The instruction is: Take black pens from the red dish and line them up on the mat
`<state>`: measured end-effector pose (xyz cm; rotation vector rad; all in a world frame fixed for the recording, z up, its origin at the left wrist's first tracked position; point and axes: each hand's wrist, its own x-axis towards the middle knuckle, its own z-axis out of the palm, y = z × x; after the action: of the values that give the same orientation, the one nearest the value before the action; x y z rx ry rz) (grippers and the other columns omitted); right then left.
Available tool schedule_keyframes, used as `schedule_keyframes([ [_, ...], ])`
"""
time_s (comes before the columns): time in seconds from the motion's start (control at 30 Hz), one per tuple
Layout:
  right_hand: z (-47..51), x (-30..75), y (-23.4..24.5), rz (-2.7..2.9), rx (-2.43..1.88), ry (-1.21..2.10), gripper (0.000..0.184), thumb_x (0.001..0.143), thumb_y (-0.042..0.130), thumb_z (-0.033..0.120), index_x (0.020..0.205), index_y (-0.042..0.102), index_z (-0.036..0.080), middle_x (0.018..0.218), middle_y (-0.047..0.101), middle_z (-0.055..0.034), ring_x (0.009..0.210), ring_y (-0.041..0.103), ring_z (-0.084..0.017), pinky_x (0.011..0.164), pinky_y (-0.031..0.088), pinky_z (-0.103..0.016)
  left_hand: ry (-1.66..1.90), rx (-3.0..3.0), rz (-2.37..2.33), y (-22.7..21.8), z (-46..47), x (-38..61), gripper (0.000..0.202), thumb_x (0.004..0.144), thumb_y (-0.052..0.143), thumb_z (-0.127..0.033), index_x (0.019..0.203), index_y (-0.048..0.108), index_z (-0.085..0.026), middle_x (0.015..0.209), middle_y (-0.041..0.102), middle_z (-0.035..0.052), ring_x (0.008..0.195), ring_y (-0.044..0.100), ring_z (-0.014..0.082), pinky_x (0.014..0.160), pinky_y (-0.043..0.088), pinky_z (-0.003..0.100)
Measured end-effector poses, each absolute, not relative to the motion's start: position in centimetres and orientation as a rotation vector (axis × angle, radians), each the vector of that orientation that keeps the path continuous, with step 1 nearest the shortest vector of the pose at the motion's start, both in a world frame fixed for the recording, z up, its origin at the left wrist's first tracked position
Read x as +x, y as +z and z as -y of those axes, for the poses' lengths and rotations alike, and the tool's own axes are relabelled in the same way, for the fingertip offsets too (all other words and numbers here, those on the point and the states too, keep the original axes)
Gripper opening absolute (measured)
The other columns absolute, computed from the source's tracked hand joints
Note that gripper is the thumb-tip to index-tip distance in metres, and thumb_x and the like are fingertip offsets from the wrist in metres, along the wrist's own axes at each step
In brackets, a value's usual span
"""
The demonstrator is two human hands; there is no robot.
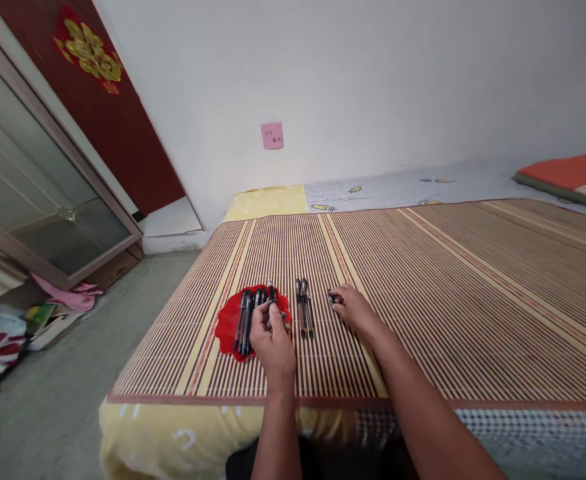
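Black-and-clear pens (308, 310) lie paired on the striped mat (423, 300) between the hands, pointing away from the person, nearer the left hand (274, 337), which pinches another pen (271, 292) over the red tray (227, 323). Right-hand fingertips grip a small dark piece (331, 298); pen labels and the pink note's (271, 135) handwriting are illegible.

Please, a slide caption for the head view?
Left hand at red pen dish, right hand holding dark object, two pens between.

Mat (447, 287): open passage beyond the pens and right of the right hand (357, 310). Two pens (308, 310) obstruct between the hands. Left hand (273, 340) blocks the red tray's (227, 321) right side.
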<state>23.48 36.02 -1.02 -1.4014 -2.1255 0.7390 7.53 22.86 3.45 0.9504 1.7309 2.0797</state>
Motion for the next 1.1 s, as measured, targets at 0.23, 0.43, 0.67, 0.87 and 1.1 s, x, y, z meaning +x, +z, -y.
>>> schedule_keyframes([
  [0.23,-38.7,20.0,-0.5,2.091,-1.368,0.72,0.031,0.083,0.063,0.011,0.113,0.072,0.014,0.116,0.066,-0.0097,0.098,0.065,-0.019,0.093,0.05,-0.032,2.074,0.931,-1.736,3.3,-22.8,7.0,0.029,0.094,0.056,-0.045,0.093,0.061,-0.017,0.065,0.057,-0.003,0.051,0.051,0.0111,0.052,0.044,0.021],
  [0.43,-38.8,18.5,-0.3,2.073,-1.325,0.758,0.029,0.083,0.064,0.012,0.111,0.073,0.015,0.113,0.067,-0.009,0.094,0.065,-0.017,0.09,0.051,-0.031,2.078,0.928,-1.738,3.3,-22.8,6.9,0.027,0.094,0.056,-0.044,0.093,0.062,-0.017,0.066,0.058,-0.0023,0.05,0.051,0.0108,0.05,0.044,0.021],
  [0.67,-38.9,18.3,-0.2,2.061,-1.282,0.811,0.029,0.083,0.065,0.014,0.11,0.073,0.013,0.108,0.07,-0.008,0.097,0.065,-0.018,0.09,0.05,-0.033,2.048,0.935,-1.737,3.3,-22.9,7.1,0.026,0.093,0.056,-0.042,0.092,0.062,-0.017,0.067,0.061,-0.0009,0.053,0.054,0.0116,0.052,0.045,0.021],
  [0.87,-38.7,18.4,-0.2,2.015,-1.257,0.842,0.029,0.084,0.064,0.013,0.112,0.073,0.013,0.11,0.071,-0.0099,0.094,0.066,-0.018,0.09,0.051,-0.033,2.043,0.943,-1.715,3.1,-22.9,7.4,0.024,0.093,0.056,-0.041,0.091,0.061,-0.017,0.066,0.057,-0.0026,0.052,0.052,0.0109,0.052,0.045,0.021],
  [1.1,-38.5,19.7,0.7,1.876,-1.275,0.87,0.03,0.089,0.053,0.015,0.112,0.073,0.015,0.117,0.072,-0.0119,0.108,0.067,-0.021,0.097,0.051,-0.037,1.957,1.005,-1.731,3.0,-23.0,7.2,0.025,0.095,0.054,-0.042,0.092,0.062,-0.019,0.066,0.057,-0.0027,0.055,0.053,0.0118,0.054,0.044,0.021],
])
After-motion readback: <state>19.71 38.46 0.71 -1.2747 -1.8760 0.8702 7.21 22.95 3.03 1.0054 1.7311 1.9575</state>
